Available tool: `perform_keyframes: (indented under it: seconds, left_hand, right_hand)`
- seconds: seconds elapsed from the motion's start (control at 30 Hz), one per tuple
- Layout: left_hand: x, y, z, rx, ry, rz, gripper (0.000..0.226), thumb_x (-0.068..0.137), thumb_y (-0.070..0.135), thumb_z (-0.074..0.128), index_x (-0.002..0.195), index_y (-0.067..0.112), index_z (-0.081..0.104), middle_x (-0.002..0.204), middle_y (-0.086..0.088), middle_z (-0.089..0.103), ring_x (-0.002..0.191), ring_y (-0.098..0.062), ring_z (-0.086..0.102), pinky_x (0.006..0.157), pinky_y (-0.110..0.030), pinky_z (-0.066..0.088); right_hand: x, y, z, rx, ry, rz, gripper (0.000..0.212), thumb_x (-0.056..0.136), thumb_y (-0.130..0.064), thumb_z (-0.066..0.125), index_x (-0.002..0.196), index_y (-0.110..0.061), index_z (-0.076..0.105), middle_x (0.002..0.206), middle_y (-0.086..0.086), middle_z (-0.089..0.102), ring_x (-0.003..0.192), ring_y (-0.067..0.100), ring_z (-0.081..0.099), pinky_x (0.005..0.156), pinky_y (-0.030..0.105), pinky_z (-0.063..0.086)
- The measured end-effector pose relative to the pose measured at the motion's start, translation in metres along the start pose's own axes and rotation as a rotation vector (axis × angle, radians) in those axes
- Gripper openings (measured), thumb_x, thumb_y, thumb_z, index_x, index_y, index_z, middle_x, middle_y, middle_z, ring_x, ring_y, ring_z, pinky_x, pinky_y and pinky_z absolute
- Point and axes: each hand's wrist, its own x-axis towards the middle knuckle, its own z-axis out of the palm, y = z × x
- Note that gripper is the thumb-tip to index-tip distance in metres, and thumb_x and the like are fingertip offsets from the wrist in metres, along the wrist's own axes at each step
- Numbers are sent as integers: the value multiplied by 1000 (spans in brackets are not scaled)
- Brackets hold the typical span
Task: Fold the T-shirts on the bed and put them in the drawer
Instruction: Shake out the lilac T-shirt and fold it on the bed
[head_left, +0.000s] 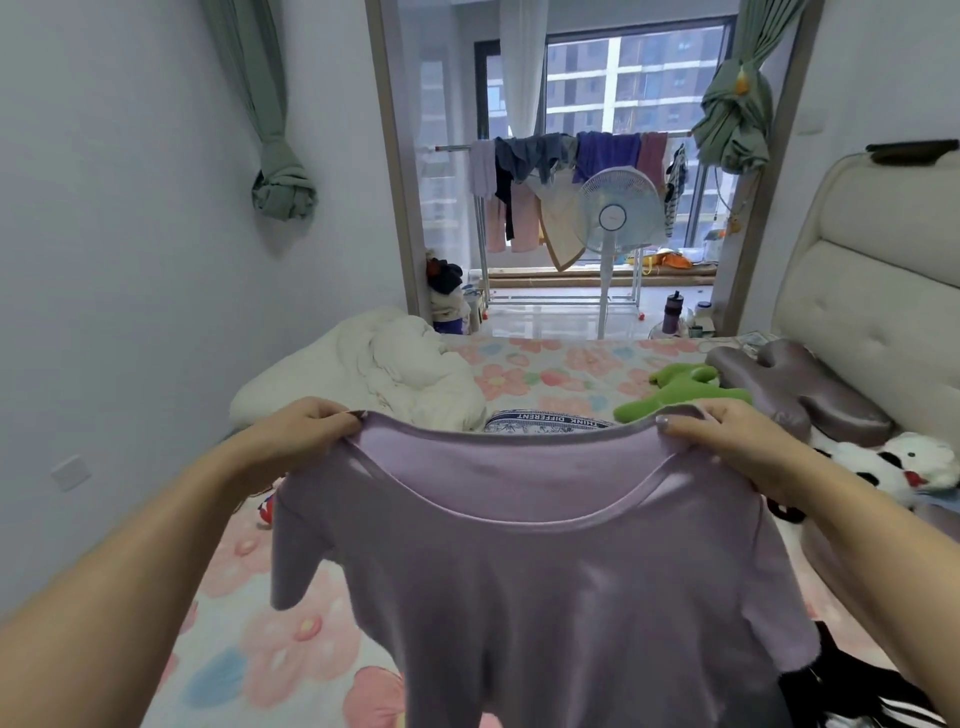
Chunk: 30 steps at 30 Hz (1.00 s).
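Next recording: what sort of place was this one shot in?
Most likely a bedroom in a flat: a bed with a flowered sheet and a padded headboard, a green soft toy lying on it, and further back a laundry rack and a standing fan.

- A home bedroom: a bed with a flowered sheet spreads below and beyond the left hand and the right hand.
- A bunched white duvet lies just beyond the left hand.
- Right of the right hand are a padded headboard, a mauve pillow and plush toys.
- Far beyond both hands stand a laundry rack hung with clothes, a standing fan and a window facing apartment blocks.
- A knotted green curtain hangs high above the left hand.
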Motion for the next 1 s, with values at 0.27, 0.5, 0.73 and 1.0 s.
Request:
perform_keyframes:
  seconds: [0.27,0.5,0.73,1.0]
  left_hand:
    - [-12,33,90,-521,55,-293,22,83,-2,44,73,17,51,62,-7,48,54,-18,46,51,-25,39]
    - [-23,55,173,-899,-139,-55,13,93,8,50,82,3,53,74,-14,56,63,-17,54,59,-23,44]
    - [-35,41,161,-696,-138,118,14,72,-4,65,77,9,69,73,-3,68,71,-10,63,68,-19,51]
    - [-57,40,125,-307,-246,250,30,83,-9,56,75,16,70,77,14,69,83,2,61,78,-10,43]
  right_hand:
    - [-3,4,60,250,61,103,24,84,-23,66,70,-6,60,69,11,52,71,18,45,61,31,31]
    - [-36,-11,134,449,-55,-15,12,84,-9,65,74,-11,59,56,-11,59,53,0,53,51,12,38]
    - [-48,-4,109,380,-415,-163,44,69,8,43,94,-21,64,77,0,67,69,6,62,64,12,47]
    - [-1,-6,112,166,-559,-153,33,92,-6,52,119,-24,57,115,-10,64,107,-4,57,90,14,45]
